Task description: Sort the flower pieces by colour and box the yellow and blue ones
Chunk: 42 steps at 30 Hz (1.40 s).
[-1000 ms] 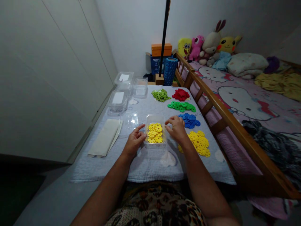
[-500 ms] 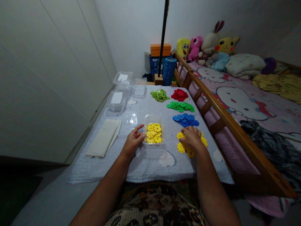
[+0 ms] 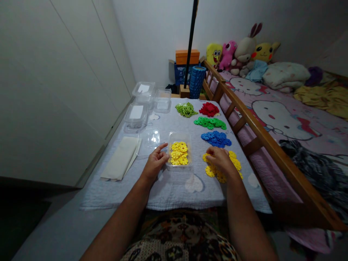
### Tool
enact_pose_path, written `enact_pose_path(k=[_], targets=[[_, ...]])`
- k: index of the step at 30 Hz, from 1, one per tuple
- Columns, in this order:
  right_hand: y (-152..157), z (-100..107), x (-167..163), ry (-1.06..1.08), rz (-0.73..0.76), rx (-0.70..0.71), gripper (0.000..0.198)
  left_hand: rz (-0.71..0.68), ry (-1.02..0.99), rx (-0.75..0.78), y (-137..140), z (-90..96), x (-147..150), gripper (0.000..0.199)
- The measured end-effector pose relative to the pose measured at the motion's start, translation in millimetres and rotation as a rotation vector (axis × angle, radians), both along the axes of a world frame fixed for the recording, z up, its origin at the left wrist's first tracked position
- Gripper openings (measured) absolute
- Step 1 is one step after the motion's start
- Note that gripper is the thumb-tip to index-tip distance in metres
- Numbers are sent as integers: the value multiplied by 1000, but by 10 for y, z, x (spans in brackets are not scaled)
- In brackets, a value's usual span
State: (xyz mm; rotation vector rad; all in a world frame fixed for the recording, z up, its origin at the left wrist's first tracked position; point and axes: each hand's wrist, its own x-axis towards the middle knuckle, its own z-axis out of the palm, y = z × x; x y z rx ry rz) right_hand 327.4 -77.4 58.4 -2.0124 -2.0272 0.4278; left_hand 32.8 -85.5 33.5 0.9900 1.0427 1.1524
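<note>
A clear plastic box [image 3: 179,136] holds a layered pile of yellow flower-shaped discs [image 3: 179,153]. My left hand [image 3: 155,162] is at the box's left wall, thumb against the rim and index finger stretched along the side. Over on the right, my right hand [image 3: 219,158] bends over a loose heap of yellow flower-shaped discs [image 3: 236,164]. Its fingertips are pinched at a yellow disc [image 3: 205,157] on the heap's left edge; the palm hides part of the heap.
Behind the yellow heap lie piles of blue discs [image 3: 216,139], green discs [image 3: 210,123], red pieces [image 3: 208,109] and light green pieces [image 3: 186,110]. To the left are a clear lid [image 3: 148,143], folded cloth [image 3: 119,157] and several clear boxes [image 3: 136,113]. A wooden bed rail [image 3: 252,127] borders the right.
My right hand has shifted slightly left over the yellow heap, uncovering more discs on its right side. My left hand stays at the box. The whole view has moved a little.
</note>
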Motion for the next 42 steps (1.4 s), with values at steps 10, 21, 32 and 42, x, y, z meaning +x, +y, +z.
enact_pose_path(k=[10, 21, 32, 42], targets=[[63, 162, -10, 435, 47, 133, 16, 5, -19, -2, 9, -21, -2, 71], [261, 387, -778, 171, 241, 256, 12, -2, -31, 2, 16, -32, 0, 71], [403, 236, -1045, -108, 293, 208, 18, -2, -48, -8, 21, -25, 2, 72], [258, 288, -676, 141, 167, 253, 19, -6, -50, -14, 11, -12, 7, 72]])
